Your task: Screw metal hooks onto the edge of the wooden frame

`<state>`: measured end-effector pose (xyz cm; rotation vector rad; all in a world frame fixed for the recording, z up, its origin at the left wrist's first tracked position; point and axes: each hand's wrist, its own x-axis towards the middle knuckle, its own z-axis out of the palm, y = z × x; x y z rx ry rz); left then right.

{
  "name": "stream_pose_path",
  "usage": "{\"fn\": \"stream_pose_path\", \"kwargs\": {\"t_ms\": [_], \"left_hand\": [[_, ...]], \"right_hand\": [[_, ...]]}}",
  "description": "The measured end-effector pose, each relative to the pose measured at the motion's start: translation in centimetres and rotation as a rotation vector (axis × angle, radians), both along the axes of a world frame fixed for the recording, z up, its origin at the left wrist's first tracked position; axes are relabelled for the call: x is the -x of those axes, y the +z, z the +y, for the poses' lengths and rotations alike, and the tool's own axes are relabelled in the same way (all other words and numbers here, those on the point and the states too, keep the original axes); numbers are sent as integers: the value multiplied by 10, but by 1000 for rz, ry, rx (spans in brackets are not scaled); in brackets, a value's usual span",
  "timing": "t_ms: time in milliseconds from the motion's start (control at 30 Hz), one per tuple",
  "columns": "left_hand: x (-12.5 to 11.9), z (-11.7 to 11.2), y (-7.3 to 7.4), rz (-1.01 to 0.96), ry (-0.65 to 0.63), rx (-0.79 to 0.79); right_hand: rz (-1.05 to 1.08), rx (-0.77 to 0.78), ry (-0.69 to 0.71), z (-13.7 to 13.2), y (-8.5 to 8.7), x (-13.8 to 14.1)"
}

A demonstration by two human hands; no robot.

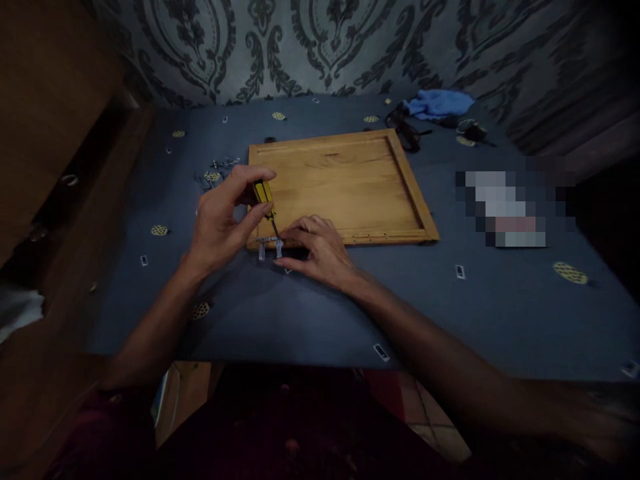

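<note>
My left hand (223, 217) is closed on the yellow-and-black handle of a screwdriver (263, 193), thumb and fingers pinching it. The shaft points down to a small metal hinge (270, 241) at the near left edge of a framed wooden panel (340, 193). My right hand (320, 250) is closed at the hinge's right side, its index finger by the screwdriver tip and its thumb below the panel's edge. Whether the tip sits in a screw is too small to tell. The panel lies flat on the table.
Loose metal pieces (215, 175) lie left of the panel on the blue patterned tablecloth (320, 320). Dark glasses (407, 133) and a blue cloth (440, 103) are at the back right. A blurred-out object (505, 207) lies at right. Patterned fabric (280, 47) rises behind.
</note>
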<state>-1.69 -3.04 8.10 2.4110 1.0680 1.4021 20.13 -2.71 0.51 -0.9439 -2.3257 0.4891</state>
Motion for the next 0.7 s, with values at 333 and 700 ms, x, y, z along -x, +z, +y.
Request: {"fn": "stream_pose_path", "kwargs": {"t_ms": [333,700], "left_hand": [[-3,1,-6,0,62,-58],[-5,-1,-8,-89,76,0]], "right_hand": [[-6,4,-5,-1,3,0],[-10,38,9,-1,3,0]]}}
